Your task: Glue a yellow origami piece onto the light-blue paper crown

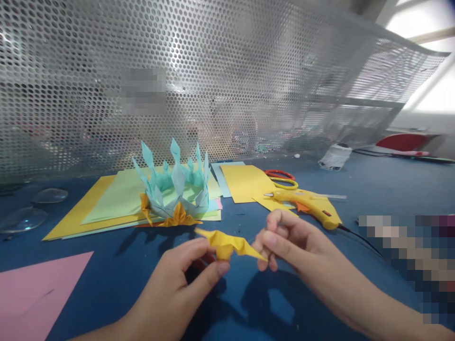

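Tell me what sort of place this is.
Probably a paper-craft workbench: coloured paper sheets, a yellow glue gun and scissors lie on a blue table. Both hands, left hand and right hand, hold a folded yellow paper piece.

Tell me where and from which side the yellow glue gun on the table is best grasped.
Probably the glue gun by its handle end, lower right near the cord, coming from above right. It lies flat, nozzle pointing left toward the scissors, so the handle faces the right hand.

blue table (pixel 117 279) open near; paper crown (pixel 174 189), glue gun (pixel 313 206) behind.
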The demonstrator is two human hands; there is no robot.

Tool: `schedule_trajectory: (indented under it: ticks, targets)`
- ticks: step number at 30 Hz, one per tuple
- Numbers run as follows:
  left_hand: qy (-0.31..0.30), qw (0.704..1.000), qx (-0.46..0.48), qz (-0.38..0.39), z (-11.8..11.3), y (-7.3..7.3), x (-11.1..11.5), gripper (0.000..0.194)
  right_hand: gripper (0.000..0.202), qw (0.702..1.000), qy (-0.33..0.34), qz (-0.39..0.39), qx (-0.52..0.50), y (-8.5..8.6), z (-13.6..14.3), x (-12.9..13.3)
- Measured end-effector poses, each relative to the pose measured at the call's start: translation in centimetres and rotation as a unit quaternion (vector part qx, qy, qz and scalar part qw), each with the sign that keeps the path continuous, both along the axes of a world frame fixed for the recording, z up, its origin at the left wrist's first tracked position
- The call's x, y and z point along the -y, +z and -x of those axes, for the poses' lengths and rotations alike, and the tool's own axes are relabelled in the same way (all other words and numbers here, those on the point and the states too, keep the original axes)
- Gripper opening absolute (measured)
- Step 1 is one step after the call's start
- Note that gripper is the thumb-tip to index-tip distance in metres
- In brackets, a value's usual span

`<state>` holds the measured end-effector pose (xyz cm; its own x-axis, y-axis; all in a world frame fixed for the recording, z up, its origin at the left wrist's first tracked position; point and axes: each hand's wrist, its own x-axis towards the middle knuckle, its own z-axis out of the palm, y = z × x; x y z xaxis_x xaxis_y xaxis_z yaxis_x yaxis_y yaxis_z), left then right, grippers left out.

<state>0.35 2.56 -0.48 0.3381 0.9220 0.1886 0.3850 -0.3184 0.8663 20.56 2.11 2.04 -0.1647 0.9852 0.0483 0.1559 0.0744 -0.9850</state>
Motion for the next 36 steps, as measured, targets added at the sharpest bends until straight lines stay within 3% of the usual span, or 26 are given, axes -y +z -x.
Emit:
schedule_trajectory:
  ticks: [2, 3, 4, 8, 13, 18, 22, 30, 36]
  targets:
    - [0.006, 1.0, -0.014, 0.021, 0.0, 0.1, 0.0, 0.022, 0.03, 0.973, -0.038, -0.11, 0.201, 0.3, -1.5, -1.0]
    - [0.006, 1.0, -0.021, 0.022, 0.0, 0.2, 0.0, 0.024, 0.033, 0.921, -0.094, -0.17, 0.337, 0.3, -2.5, -1.7]
    - [0.006, 0.999, -0.027, 0.02, 0.0, 0.3, 0.0, 0.026, 0.034, 0.893, -0.139, -0.184, 0.387, 0.2, -3.5, -2.4]
    - [-0.004, 0.999, -0.044, -0.001, 0.1, 0.5, -0.1, 0.032, 0.034, 0.812, -0.245, -0.148, 0.509, -1.1, -7.7, -5.1]
    - [-0.023, 0.998, -0.054, -0.025, 0.0, 0.4, -0.2, 0.036, 0.032, 0.764, -0.264, -0.028, 0.588, -2.3, -10.0, -6.4]
    - [-0.022, 0.997, -0.062, -0.038, -0.1, -0.1, -0.2, 0.033, 0.026, 0.771, -0.227, 0.09, 0.588, -2.0, -10.7, -7.3]
    - [-0.008, 0.997, -0.068, -0.034, 0.0, -0.1, -0.2, 0.031, 0.026, 0.788, -0.22, 0.108, 0.565, -1.6, -10.8, -7.7]
    - [0.002, 0.998, -0.067, -0.011, 0.2, 0.2, -0.2, 0.028, 0.021, 0.829, -0.289, -0.028, 0.477, 0.4, -8.0, -6.0]
    - [0.003, 0.998, -0.057, 0.04, -0.1, 0.3, -0.3, 0.027, 0.024, 0.862, -0.236, -0.165, 0.418, 0.7, -5.1, -3.8]
